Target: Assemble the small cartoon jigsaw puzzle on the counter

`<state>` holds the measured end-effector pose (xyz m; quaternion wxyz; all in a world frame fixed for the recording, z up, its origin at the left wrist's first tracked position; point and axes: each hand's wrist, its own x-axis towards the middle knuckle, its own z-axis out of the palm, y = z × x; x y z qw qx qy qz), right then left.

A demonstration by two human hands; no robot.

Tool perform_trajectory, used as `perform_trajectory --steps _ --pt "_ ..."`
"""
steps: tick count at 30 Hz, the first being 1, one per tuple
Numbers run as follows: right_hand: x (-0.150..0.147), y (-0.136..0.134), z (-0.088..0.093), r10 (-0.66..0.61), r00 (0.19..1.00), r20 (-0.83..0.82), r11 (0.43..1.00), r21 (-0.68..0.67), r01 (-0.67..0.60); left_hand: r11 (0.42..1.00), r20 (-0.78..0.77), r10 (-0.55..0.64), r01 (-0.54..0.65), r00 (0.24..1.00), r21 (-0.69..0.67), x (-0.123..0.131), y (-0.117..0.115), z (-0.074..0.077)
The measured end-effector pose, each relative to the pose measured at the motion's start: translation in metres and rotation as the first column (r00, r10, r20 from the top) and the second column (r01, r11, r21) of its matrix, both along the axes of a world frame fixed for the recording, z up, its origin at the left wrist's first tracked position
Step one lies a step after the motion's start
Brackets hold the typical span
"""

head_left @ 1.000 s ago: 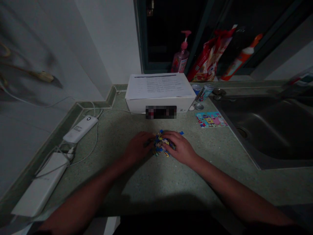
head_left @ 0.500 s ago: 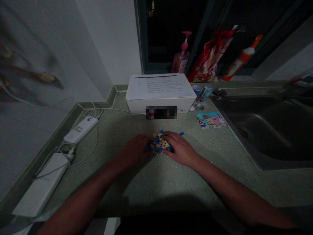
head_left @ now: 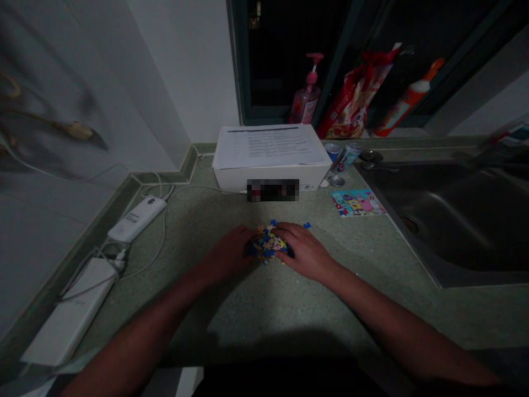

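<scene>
A small heap of jigsaw puzzle pieces (head_left: pixel 269 241), blue, yellow and pinkish tan, lies on the green speckled countertop (head_left: pixel 289 309). My left hand (head_left: pixel 230 252) is closed round the heap's left side, its fingertips partly lost in shadow. From the right, my right hand (head_left: pixel 306 251) curves round the same heap, fingers at the far side and thumb at the near side. Between them the two hands hold the pieces together. One loose blue puzzle piece (head_left: pixel 307 225) lies just beyond my right hand, apart from the heap.
Behind the heap stands a white box (head_left: pixel 231 177) with a printed sheet (head_left: pixel 273 146) on top. A colourful cartoon card (head_left: pixel 359 203) lies beside the metal sink (head_left: pixel 417 275). Cans (head_left: pixel 347 157) stand behind it. White power banks (head_left: pixel 136 218) with cables lie at left.
My left hand has shifted very slightly, opening a small dark gap at the heap's left edge. My right hand and the loose blue piece look almost unmoved.
</scene>
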<state>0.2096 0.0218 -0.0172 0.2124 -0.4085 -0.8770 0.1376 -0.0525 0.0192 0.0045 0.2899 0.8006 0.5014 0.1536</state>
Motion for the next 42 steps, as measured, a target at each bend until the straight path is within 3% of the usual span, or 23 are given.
perform_trajectory --steps 6,13,18,24,35,42 --pt "0.0 0.0 0.002 0.003 1.0 -0.023 1.0 0.001 -0.003 1.0 0.067 0.006 -0.008 0.998 0.016 0.002 0.0 -0.007" --pt "-0.001 0.0 0.004 0.001 0.998 -0.06 1.0 0.002 -0.001 0.999 0.086 0.032 -0.032 0.996 0.008 0.005 0.002 -0.004" --pt "-0.003 -0.003 0.006 0.054 0.987 -0.149 0.998 -0.003 -0.055 0.989 0.258 0.149 -0.14 0.955 -0.052 0.012 0.0 -0.002" --pt "-0.008 -0.006 0.008 0.081 0.961 -0.264 0.995 -0.027 -0.092 0.986 0.433 0.16 -0.123 0.887 -0.112 0.023 -0.011 -0.002" --pt "-0.011 -0.008 0.011 0.019 0.953 -0.303 0.992 -0.111 -0.055 0.99 0.411 0.133 -0.142 0.902 -0.009 0.028 -0.017 -0.007" --pt "-0.012 -0.007 0.011 0.014 0.933 -0.359 0.99 -0.126 -0.064 0.973 0.433 -0.051 -0.053 0.9 0.225 0.03 -0.025 -0.007"
